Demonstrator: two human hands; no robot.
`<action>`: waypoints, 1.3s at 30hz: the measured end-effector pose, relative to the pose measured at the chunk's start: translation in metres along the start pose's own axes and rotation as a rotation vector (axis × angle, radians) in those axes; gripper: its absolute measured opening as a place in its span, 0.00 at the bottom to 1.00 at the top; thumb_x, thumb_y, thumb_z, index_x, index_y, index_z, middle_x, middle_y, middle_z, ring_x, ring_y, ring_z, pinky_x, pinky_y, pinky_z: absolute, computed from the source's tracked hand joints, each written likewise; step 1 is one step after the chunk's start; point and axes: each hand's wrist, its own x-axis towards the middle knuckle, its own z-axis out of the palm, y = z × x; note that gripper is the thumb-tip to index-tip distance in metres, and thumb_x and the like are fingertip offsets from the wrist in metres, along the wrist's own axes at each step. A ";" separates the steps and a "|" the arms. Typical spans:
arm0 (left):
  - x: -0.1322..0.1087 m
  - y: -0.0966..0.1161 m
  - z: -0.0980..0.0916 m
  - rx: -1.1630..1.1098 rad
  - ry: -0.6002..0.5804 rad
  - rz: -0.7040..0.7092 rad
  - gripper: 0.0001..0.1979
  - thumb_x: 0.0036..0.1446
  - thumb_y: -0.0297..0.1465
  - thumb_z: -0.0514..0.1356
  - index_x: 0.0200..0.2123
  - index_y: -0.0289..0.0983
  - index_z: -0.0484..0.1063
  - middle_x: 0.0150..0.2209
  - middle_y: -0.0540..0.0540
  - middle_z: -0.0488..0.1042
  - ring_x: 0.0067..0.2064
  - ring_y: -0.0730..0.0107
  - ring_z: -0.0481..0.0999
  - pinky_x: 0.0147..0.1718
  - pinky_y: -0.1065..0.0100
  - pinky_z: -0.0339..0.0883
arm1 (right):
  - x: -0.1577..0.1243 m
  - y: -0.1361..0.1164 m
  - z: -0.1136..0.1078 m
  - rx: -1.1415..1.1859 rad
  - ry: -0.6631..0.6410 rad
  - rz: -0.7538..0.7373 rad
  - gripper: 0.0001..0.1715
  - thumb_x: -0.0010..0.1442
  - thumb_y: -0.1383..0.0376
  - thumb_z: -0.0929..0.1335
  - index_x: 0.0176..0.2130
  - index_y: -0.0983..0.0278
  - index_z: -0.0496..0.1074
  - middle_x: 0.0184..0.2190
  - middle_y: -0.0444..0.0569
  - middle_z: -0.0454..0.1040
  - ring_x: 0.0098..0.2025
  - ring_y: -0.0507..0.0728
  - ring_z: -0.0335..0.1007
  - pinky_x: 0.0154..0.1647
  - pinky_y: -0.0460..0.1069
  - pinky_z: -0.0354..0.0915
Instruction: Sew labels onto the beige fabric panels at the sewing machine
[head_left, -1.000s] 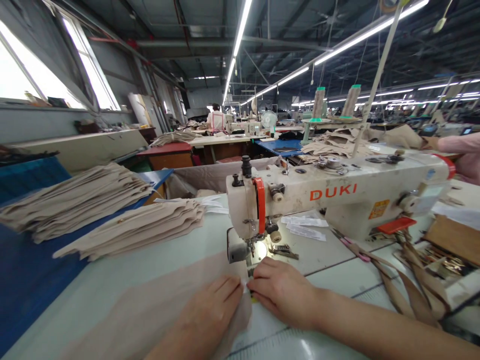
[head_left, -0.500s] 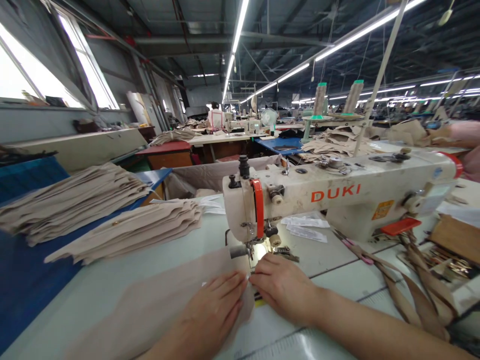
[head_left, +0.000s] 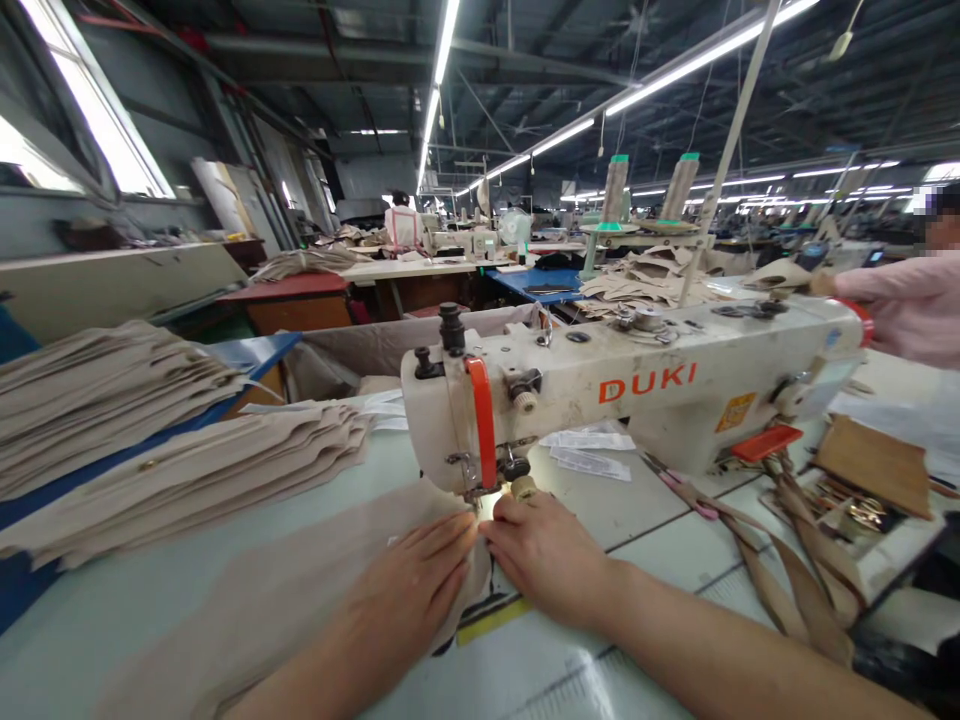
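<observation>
A white DUKI sewing machine (head_left: 645, 390) stands on the pale green table (head_left: 135, 610). A beige fabric piece (head_left: 285, 590) lies flat in front of it, its far edge under the needle area. My left hand (head_left: 409, 590) lies flat on the fabric, fingers stretched toward the needle. My right hand (head_left: 547, 555) rests beside it just right of the needle, fingers pressed down on the fabric edge. The two sets of fingertips almost touch below the presser foot.
Stacks of beige cut pieces (head_left: 187, 470) lie at the left, another pile (head_left: 90, 385) on a blue surface behind. Beige strips (head_left: 795, 560) and white labels (head_left: 585, 450) lie right of the machine. A person in pink (head_left: 911, 300) works at the far right. Thread cones (head_left: 679, 185) stand behind.
The view has shifted right and down, so the machine sits further left in frame. Both hands have slid forward with the fabric toward the needle.
</observation>
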 end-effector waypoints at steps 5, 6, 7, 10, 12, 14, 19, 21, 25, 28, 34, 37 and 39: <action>0.004 -0.003 0.001 -0.014 0.011 -0.017 0.19 0.67 0.32 0.47 0.51 0.38 0.75 0.51 0.44 0.78 0.51 0.63 0.78 0.51 0.63 0.73 | 0.002 0.001 0.000 -0.022 0.005 0.012 0.05 0.66 0.69 0.65 0.38 0.65 0.72 0.36 0.50 0.72 0.39 0.58 0.64 0.44 0.51 0.60; 0.005 -0.003 0.001 -0.011 0.011 -0.018 0.19 0.68 0.32 0.47 0.51 0.38 0.75 0.50 0.44 0.78 0.50 0.63 0.78 0.51 0.64 0.73 | 0.002 0.001 0.000 -0.026 0.009 0.010 0.05 0.65 0.69 0.66 0.38 0.65 0.72 0.36 0.50 0.72 0.39 0.58 0.63 0.43 0.51 0.60; 0.006 -0.003 0.001 -0.005 0.011 -0.017 0.19 0.68 0.33 0.47 0.51 0.37 0.75 0.50 0.44 0.79 0.50 0.63 0.78 0.50 0.64 0.73 | 0.002 0.001 0.001 -0.030 0.011 0.007 0.05 0.65 0.69 0.66 0.38 0.65 0.72 0.35 0.50 0.72 0.39 0.58 0.63 0.43 0.52 0.60; 0.006 -0.003 0.001 -0.010 0.006 -0.015 0.19 0.68 0.32 0.46 0.50 0.37 0.75 0.50 0.43 0.79 0.50 0.63 0.78 0.49 0.64 0.74 | 0.000 0.001 0.003 -0.033 0.027 0.004 0.05 0.65 0.69 0.66 0.37 0.65 0.72 0.34 0.50 0.72 0.38 0.58 0.63 0.42 0.51 0.59; 0.004 -0.004 0.003 -0.031 -0.002 -0.019 0.19 0.67 0.32 0.47 0.51 0.38 0.75 0.51 0.44 0.78 0.50 0.63 0.78 0.51 0.64 0.73 | -0.002 0.000 0.004 -0.030 0.044 0.003 0.06 0.66 0.68 0.66 0.37 0.65 0.72 0.34 0.49 0.72 0.38 0.57 0.62 0.41 0.51 0.59; 0.002 -0.004 0.007 -0.047 0.018 -0.029 0.19 0.67 0.32 0.47 0.52 0.38 0.75 0.51 0.44 0.78 0.51 0.63 0.78 0.52 0.63 0.72 | -0.003 0.000 0.006 -0.030 0.059 -0.001 0.07 0.67 0.68 0.66 0.36 0.65 0.72 0.33 0.48 0.71 0.38 0.57 0.62 0.40 0.51 0.59; 0.000 -0.005 0.008 -0.045 0.034 -0.042 0.19 0.68 0.33 0.47 0.53 0.37 0.74 0.51 0.43 0.78 0.51 0.63 0.78 0.51 0.62 0.73 | -0.003 -0.001 0.005 -0.026 0.070 -0.003 0.07 0.66 0.68 0.66 0.35 0.65 0.72 0.33 0.48 0.71 0.38 0.57 0.62 0.40 0.51 0.58; 0.002 -0.006 0.006 -0.024 0.026 -0.028 0.20 0.68 0.33 0.47 0.52 0.36 0.74 0.50 0.42 0.79 0.50 0.62 0.78 0.51 0.61 0.74 | -0.003 -0.001 0.004 -0.017 0.059 0.002 0.06 0.66 0.68 0.66 0.36 0.65 0.72 0.33 0.49 0.71 0.38 0.57 0.62 0.41 0.51 0.58; 0.011 -0.012 0.003 -0.017 0.035 -0.016 0.21 0.68 0.35 0.46 0.50 0.34 0.76 0.49 0.39 0.79 0.49 0.58 0.79 0.50 0.58 0.74 | -0.002 -0.001 0.001 -0.006 0.050 0.013 0.05 0.65 0.69 0.66 0.37 0.65 0.73 0.33 0.49 0.72 0.40 0.58 0.62 0.41 0.51 0.59; 0.014 -0.017 0.004 -0.066 0.014 -0.040 0.20 0.68 0.37 0.48 0.50 0.36 0.76 0.50 0.40 0.78 0.51 0.57 0.78 0.52 0.57 0.73 | -0.003 0.000 0.002 0.001 0.060 0.021 0.05 0.65 0.68 0.67 0.36 0.65 0.73 0.33 0.49 0.72 0.40 0.58 0.62 0.41 0.51 0.59; -0.011 -0.011 -0.003 -0.078 -0.010 -0.070 0.18 0.66 0.34 0.51 0.55 0.38 0.72 0.55 0.42 0.75 0.55 0.60 0.75 0.55 0.59 0.70 | -0.009 -0.001 0.002 0.041 0.102 0.001 0.08 0.65 0.70 0.66 0.34 0.65 0.74 0.33 0.49 0.73 0.38 0.57 0.64 0.40 0.50 0.60; -0.035 0.006 -0.021 -0.021 -0.087 -0.041 0.19 0.66 0.32 0.52 0.58 0.39 0.69 0.59 0.44 0.72 0.58 0.62 0.73 0.56 0.60 0.68 | -0.014 -0.002 0.003 0.119 0.186 -0.038 0.08 0.65 0.71 0.65 0.35 0.65 0.75 0.32 0.49 0.73 0.38 0.57 0.65 0.41 0.50 0.61; -0.049 0.018 -0.037 0.046 -0.110 -0.046 0.21 0.66 0.33 0.53 0.61 0.39 0.65 0.62 0.44 0.67 0.61 0.61 0.69 0.58 0.58 0.66 | -0.017 -0.003 0.003 0.174 0.230 -0.072 0.09 0.65 0.71 0.65 0.37 0.64 0.75 0.31 0.49 0.73 0.38 0.57 0.65 0.41 0.50 0.61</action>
